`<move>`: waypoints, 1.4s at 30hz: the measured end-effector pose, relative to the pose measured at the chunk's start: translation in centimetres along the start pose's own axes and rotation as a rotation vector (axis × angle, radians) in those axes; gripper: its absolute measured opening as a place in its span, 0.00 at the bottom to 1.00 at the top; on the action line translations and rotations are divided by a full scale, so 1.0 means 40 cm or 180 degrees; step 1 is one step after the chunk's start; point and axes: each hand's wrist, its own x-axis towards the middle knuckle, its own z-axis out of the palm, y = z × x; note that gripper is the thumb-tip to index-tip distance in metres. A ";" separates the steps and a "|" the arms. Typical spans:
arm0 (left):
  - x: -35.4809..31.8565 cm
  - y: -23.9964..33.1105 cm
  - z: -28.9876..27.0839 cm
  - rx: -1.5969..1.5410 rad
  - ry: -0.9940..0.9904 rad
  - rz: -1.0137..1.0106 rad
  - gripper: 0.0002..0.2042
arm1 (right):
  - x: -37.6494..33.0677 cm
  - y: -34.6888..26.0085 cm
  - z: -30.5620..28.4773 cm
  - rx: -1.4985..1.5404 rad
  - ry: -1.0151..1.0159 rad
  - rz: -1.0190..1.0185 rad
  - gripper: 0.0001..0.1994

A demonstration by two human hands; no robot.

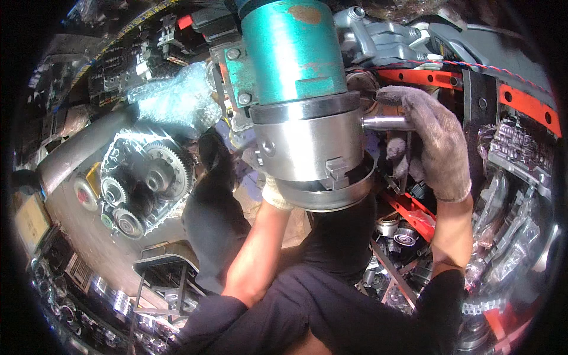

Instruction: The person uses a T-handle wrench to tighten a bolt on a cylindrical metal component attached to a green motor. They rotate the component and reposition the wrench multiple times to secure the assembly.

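A steel lathe chuck [307, 145] is mounted on a green cylindrical housing [293, 53]. At its lower end, a wide metal ring [331, 198] sits by a chuck jaw [336, 173]. My right hand [438, 139], in a grey work glove, grips a chuck key [386, 122] whose shaft meets the chuck's right side. My left hand [276, 196], in a pale glove, reaches up behind the ring and the chuck's lower left. Only part of that glove shows; its fingers are hidden.
At left lies an open gearbox housing [148, 183] with several gears. A bubble-wrapped part [174, 100] is above it. Orange perforated shelf rails [529, 109] stand at right, beside plastic-wrapped metal parts [503, 236]. Grey plastic jugs [384, 41] lie at the back.
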 end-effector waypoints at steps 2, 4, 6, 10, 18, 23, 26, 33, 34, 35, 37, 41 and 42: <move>-0.006 -0.005 -0.010 -0.0003 0.0019 -0.0019 0.48 | -0.010 -0.008 -0.003 0.0540 0.0093 0.0383 0.18; -0.008 -0.007 -0.020 -0.0014 0.0018 -0.0024 0.48 | -0.046 -0.032 -0.006 0.1697 0.0200 0.1160 0.26; -0.011 -0.008 -0.028 -0.0007 0.0034 -0.0030 0.48 | -0.082 -0.043 -0.002 0.3186 0.0340 0.1842 0.34; -0.013 -0.005 -0.042 0.0029 0.0059 -0.0075 0.47 | -0.134 -0.029 0.021 0.3534 0.0372 0.1515 0.40; -0.035 0.010 -0.061 0.0087 0.0134 -0.0067 0.45 | -0.146 -0.014 0.037 0.3574 0.0294 0.1859 0.38; -0.044 0.014 -0.058 0.0089 0.0149 -0.0034 0.44 | -0.157 -0.027 0.052 0.3338 0.0352 0.1967 0.40; -0.034 0.006 -0.056 0.0056 0.0073 0.0053 0.43 | -0.169 -0.041 0.045 0.2742 0.0491 0.2251 0.38; -0.013 0.002 -0.024 0.0024 -0.0170 0.0137 0.42 | -0.133 -0.057 0.044 0.2619 0.0745 0.2111 0.28; -0.011 0.003 -0.013 0.0016 -0.0216 0.0158 0.42 | -0.119 -0.055 0.051 0.2360 0.0749 0.2056 0.27; -0.009 0.004 -0.001 0.0080 -0.0248 0.0198 0.42 | -0.106 -0.052 0.059 0.2241 0.1031 0.1814 0.25; -0.013 0.004 0.026 0.1774 -0.0061 0.0598 0.36 | -0.083 -0.040 0.062 0.2253 0.0970 0.1534 0.24; 0.005 0.006 0.072 -0.0172 -0.1168 0.0413 0.44 | -0.072 -0.042 0.062 0.2792 0.0826 0.1758 0.20; 0.005 0.008 0.080 -0.0341 -0.1596 0.0444 0.44 | -0.073 -0.044 0.061 0.2800 0.0761 0.1833 0.18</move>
